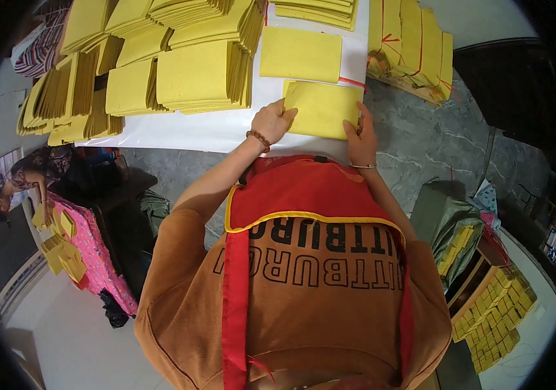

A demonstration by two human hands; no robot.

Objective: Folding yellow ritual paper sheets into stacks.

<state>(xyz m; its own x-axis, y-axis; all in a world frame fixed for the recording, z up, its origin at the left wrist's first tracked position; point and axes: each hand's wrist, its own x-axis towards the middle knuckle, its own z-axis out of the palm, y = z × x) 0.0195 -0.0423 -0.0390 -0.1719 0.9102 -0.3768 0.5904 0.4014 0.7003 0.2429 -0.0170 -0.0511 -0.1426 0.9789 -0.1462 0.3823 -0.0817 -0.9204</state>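
Yellow paper lies at the bench's near right corner, the left hand pinching its left edge, the right hand's fingers spread along its right; stacks leftward look done, this 1 apparently unfinished.

Soft light, edges bowed and black

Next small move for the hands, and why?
Probably square up the nearest yellow paper: the left hand and right hand are already at its opposite side edges, and a layer seems to stick out at its far left corner.
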